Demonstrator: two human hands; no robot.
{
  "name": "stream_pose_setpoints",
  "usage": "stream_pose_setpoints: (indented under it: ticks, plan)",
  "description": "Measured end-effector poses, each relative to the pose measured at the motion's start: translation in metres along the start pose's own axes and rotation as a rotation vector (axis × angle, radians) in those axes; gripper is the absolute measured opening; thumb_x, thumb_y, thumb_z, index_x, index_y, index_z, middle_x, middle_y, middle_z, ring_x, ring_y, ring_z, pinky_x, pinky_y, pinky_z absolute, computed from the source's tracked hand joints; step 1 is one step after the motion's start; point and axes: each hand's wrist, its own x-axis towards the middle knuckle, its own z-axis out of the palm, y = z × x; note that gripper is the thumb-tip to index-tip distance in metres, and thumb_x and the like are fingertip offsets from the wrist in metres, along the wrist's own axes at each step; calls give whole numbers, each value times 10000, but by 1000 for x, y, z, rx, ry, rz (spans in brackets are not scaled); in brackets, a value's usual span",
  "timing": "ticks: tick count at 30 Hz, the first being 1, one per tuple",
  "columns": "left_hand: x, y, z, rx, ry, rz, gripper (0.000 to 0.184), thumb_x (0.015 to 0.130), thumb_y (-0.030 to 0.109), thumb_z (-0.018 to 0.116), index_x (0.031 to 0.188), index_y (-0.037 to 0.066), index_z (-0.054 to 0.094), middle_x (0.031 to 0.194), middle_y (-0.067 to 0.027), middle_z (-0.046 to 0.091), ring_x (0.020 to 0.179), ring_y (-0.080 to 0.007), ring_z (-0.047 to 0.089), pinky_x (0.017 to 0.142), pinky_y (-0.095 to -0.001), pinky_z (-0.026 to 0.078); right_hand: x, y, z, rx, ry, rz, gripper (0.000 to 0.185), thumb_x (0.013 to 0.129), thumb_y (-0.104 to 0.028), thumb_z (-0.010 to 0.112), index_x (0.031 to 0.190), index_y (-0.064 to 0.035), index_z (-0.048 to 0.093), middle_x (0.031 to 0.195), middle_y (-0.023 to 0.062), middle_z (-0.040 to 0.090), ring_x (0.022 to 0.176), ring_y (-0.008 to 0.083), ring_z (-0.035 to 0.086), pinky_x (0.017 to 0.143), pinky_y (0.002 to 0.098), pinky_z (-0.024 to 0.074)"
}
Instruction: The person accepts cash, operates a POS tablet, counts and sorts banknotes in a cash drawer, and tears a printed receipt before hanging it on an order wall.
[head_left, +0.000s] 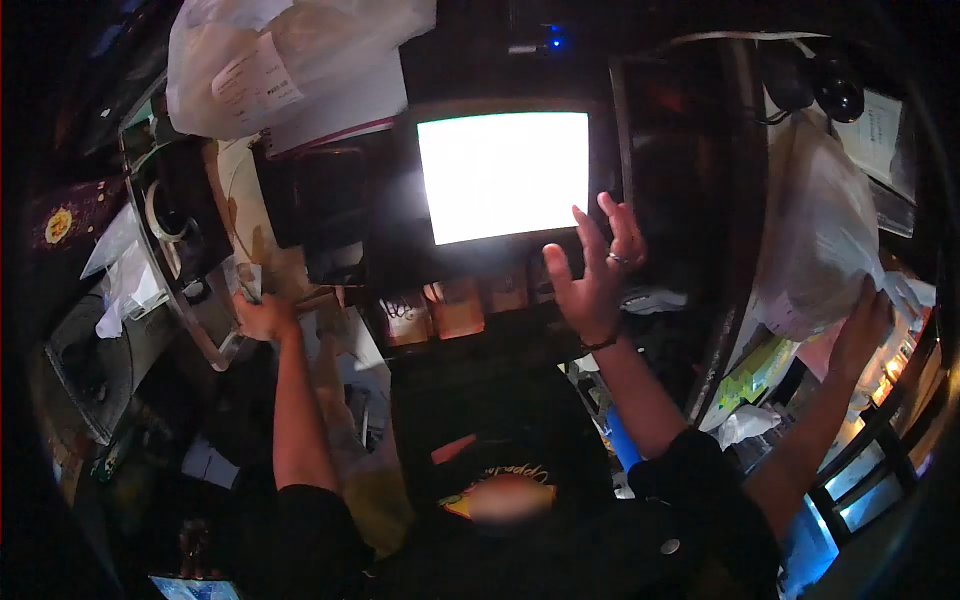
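A bright white screen [505,178] glows in the middle of the view. My right hand [600,265] is at its lower right corner, fingers apart and holding nothing, with a ring on one finger and a dark band at the wrist. Whether a fingertip touches the screen cannot be told. On the left, my left hand [265,316] has its fingers closed around a small pale item that is too unclear to name, beside the edge of a clear-rimmed panel [195,325].
A co-worker's hand [862,325] touches a full white plastic bag [820,230] at the right. Another plastic bag [300,60] rests at the upper left near white papers [350,105]. Small packets [458,305] stand below the screen. A black fan-like object [838,90] is at the upper right.
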Motion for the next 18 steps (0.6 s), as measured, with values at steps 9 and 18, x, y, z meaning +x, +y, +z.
stream_pose_setpoints:
  ticks: [9,18]
  plan:
    - [3,-8,8,22,78,99,431,658,133,516,1076,37,560,1040,-161,623,983,-359,558,873,-451,361,31,35,1,414,66,334,605,809,-293,627,1293,-23,385,1271,200,433,1166,339,453,985,393,356]
    - [2,2,2,-37,-2,8,432,656,166,518,1071,54,560,1028,-163,615,984,-362,542,850,-466,346,27,37,1,315,46,256,643,804,-299,632,1302,1,357,1290,208,441,1194,322,451,984,386,360]
